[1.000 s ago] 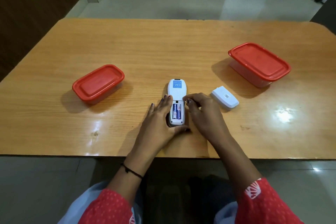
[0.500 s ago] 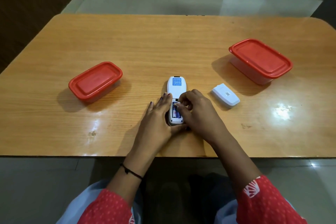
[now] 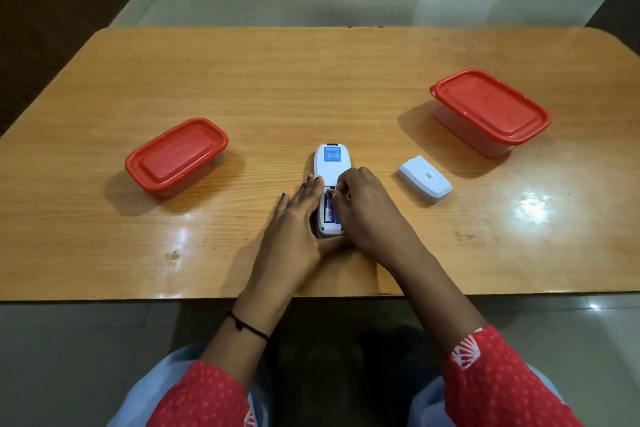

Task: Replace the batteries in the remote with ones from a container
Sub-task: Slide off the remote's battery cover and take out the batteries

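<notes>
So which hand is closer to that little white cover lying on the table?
Right. The right hand picks at batteries in the remote, just left of the cover; the left hand braces the remote's other side, farther off.

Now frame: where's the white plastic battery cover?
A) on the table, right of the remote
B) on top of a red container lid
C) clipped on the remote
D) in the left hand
A: the white plastic battery cover lies on the wooden table, right of the white remote and apart from it, which leaves the remote's battery bay open.
</notes>
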Tool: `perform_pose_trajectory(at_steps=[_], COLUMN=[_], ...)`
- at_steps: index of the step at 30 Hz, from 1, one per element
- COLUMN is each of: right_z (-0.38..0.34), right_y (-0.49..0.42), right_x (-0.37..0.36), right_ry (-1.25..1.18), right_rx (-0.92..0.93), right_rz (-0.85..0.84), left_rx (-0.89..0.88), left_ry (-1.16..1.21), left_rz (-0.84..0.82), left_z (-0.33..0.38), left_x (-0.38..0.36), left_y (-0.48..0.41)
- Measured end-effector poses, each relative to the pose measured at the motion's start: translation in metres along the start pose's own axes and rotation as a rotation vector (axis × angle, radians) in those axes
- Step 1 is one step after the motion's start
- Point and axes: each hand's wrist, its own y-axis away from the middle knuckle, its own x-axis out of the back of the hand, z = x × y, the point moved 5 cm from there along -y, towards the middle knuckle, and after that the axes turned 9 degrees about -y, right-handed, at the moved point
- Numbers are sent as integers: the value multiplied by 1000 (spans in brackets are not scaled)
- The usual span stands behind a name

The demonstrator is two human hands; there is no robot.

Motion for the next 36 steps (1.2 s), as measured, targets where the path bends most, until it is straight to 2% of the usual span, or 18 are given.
perform_pose_trajectory(at_steps=[3, 8, 18, 25, 36], right_z=[-11, 0, -6, -2, -5], right_y=[17, 17, 16, 15, 14], right_x=[-11, 8, -6, 2, -4], right_ry=[37, -77, 204, 27, -44], right_rx=[95, 18, 113, 24, -83], right_rz=[-41, 113, 129, 150, 104], left_rx=[-8, 10, 3, -9, -16], left_ry=[8, 18, 28, 40, -3], left_rz=[22, 6, 5, 27, 34], left_z=[-1, 1, 3, 3, 0], left_x=[0, 1, 1, 2, -1], left_y=[0, 1, 1, 1, 0])
